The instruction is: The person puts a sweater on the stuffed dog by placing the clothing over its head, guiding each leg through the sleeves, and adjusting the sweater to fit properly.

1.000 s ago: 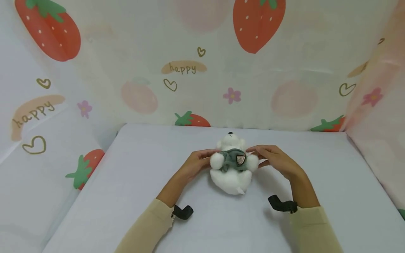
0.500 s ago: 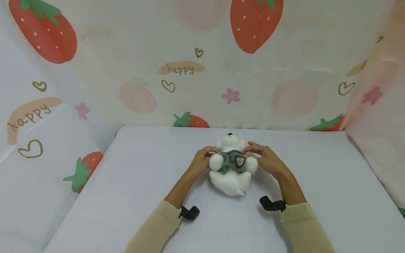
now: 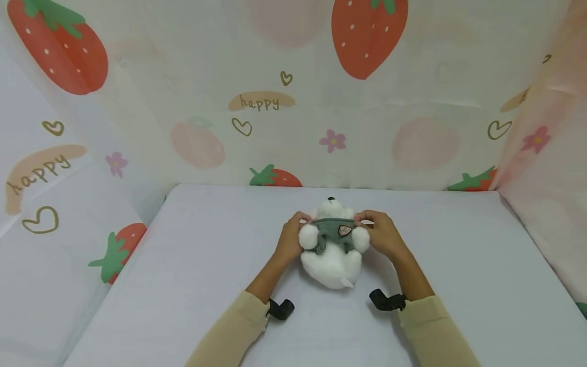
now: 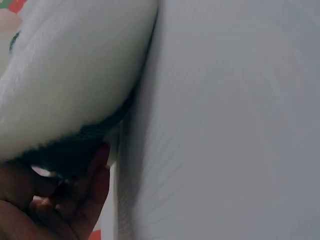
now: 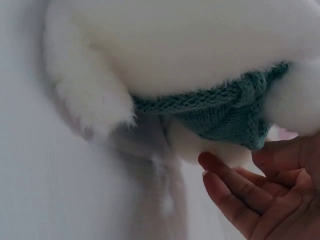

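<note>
A white plush bear (image 3: 329,269) lies on its back on the table, black nose toward the far edge. It wears a green knitted sweater (image 3: 328,230) with a shield-shaped patch (image 3: 345,231). At the sweater's upper left corner, my left hand (image 3: 290,239) pinches the knit beside the bear's neck. My right hand (image 3: 385,237) pinches the opposite upper corner, and the collar edge runs straight between the two hands. In the right wrist view, thumb and fingers (image 5: 235,192) meet the sweater (image 5: 220,112) below the white fur. The left wrist view shows dim fingers (image 4: 92,200) at the green knit (image 4: 75,150).
The white-covered table (image 3: 206,244) surrounds the bear on all sides. Behind it stands a cloth backdrop (image 3: 367,112) with printed strawberries, and similar cloth hangs at left and right. A black wrist camera (image 3: 281,309) sits on the left wrist, another camera (image 3: 387,300) on the right.
Both hands have closed in on the bear's neck; the right one came leftward from beside the arm. The sweater's collar, bunched before, is now drawn straight across. The head view has shifted slightly.
</note>
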Tool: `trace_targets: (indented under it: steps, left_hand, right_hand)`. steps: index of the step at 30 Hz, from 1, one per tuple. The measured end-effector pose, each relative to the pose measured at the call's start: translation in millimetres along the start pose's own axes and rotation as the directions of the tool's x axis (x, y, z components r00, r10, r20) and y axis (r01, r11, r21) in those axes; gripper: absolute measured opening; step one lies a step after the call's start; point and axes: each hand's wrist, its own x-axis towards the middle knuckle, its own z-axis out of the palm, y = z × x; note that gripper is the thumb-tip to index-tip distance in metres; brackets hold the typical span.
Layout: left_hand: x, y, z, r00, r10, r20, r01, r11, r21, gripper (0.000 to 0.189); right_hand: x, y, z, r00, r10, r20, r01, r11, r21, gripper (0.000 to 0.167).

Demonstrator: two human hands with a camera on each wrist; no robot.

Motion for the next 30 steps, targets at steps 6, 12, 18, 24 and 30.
trace_targets:
  steps: [6,12,18,24,30]
  left_hand:
    - [3.1,-4.9,-18.1,0.963,-0.053,0.264,0.103,0.978,-0.179,0.036]
    - [4.6,-5.3,-24.7,0.950,0.036,0.310,-0.011,0.996,-0.083,0.041]
    - [9.2,1.1,-19.2,0.980,0.071,0.188,-0.098,0.986,0.137,0.023]
    - [11.6,3.7,-15.9,0.992,0.014,0.128,-0.049,0.960,0.277,0.018]
    - [5.9,7.5,-12.9,0.988,0.027,0.152,-0.071,0.953,0.294,0.015]
  right_hand:
    - [-3.7,1.5,-8.9,0.991,-0.078,0.104,0.079,0.997,-0.008,0.015]
    - [-5.9,3.4,-18.5,0.964,-0.156,0.217,0.156,0.988,0.013,0.028]
    - [-4.6,2.6,-15.8,0.985,-0.098,0.140,0.109,0.991,-0.074,0.021]
    - [-6.6,2.2,-13.8,0.994,0.025,0.110,0.001,0.972,-0.236,0.032]
    - [-7.6,3.8,-12.1,0.990,-0.032,0.136,0.060,0.977,-0.203,0.022]
